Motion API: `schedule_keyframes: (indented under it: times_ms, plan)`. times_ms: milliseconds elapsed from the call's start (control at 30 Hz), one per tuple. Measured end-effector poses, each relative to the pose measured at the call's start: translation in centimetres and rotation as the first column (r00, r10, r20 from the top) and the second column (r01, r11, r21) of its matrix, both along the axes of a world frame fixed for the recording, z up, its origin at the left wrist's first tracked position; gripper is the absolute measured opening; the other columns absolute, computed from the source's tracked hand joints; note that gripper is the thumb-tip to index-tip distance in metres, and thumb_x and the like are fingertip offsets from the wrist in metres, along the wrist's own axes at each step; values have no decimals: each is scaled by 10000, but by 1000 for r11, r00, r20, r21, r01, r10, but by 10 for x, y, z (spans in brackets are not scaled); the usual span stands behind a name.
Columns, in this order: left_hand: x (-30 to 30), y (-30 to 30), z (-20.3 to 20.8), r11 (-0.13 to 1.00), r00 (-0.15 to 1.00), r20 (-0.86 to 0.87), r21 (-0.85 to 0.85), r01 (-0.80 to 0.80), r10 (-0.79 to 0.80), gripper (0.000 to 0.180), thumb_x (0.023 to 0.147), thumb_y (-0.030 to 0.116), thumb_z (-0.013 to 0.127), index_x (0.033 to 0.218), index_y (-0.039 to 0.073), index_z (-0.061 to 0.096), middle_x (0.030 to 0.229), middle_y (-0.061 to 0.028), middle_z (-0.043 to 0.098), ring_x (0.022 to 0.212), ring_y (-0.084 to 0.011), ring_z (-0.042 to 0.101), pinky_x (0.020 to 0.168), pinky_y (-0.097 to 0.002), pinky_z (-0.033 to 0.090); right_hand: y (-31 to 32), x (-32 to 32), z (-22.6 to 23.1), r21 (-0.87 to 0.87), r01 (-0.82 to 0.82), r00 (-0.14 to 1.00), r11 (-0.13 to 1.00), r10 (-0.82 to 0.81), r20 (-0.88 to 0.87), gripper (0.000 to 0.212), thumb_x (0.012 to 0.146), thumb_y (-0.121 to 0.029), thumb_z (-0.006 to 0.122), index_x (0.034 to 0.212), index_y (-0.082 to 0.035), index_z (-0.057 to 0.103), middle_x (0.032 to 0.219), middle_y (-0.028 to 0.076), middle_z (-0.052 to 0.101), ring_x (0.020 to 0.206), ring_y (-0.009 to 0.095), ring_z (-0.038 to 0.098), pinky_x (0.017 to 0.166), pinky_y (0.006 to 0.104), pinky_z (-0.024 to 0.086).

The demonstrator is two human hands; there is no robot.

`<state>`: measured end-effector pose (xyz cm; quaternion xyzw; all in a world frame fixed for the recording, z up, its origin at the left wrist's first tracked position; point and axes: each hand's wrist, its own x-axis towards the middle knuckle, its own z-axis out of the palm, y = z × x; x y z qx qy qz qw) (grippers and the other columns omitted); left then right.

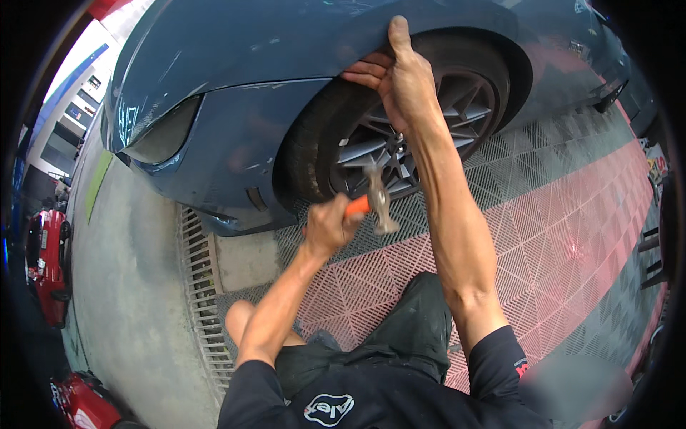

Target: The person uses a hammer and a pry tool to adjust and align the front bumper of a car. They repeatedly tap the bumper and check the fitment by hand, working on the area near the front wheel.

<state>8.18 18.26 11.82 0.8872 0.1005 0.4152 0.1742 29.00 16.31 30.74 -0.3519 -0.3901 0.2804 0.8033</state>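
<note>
My left hand (329,227) is closed round the orange handle of a hammer (381,201). The metal head, slightly blurred, is in front of the lower part of the car's wheel (468,111). Higher up, my right hand (407,82) reaches to the wheel arch of a blue-grey car. Its thumb points up in front of the fender (271,43), and its fingers stretch left by the arch edge, above the tyre (309,154). Whether anything lies behind those fingers is hidden. The headlight (166,132) and bumper are left of the wheel.
Under my legs lies a floor of red and grey grid tiles (529,236). A metal drain grate (199,264) runs along their left side, beside grey concrete (136,264). Red vehicles (48,250) stand at the far left. Dark objects (652,257) line the right rim.
</note>
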Motion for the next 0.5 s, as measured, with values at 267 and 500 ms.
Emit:
schedule_keyframes:
  times_ms: [267, 500]
  plan:
    - [-99, -78, -188, 721, 710, -676, -391, -572, 198, 492, 1044, 433, 504, 985, -37, 636, 705, -283, 667, 661, -463, 686, 620, -561, 519, 30, -64, -41, 164, 112, 942, 980, -52, -331, 499, 1039, -454, 600, 1201, 17, 631, 1140, 123, 704, 1096, 232, 676, 999, 427, 543]
    - [-143, -117, -266, 660, 382, -910, -386, -645, -160, 579, 1062, 445, 413, 1269, -71, 575, 1012, -326, 714, 973, -497, 694, 888, -594, 522, 35, -107, -52, 52, 130, 930, 990, -104, -352, 458, 1036, -442, 608, 1134, 0, 674, 1070, 101, 719, 1041, 219, 700, 934, 386, 570]
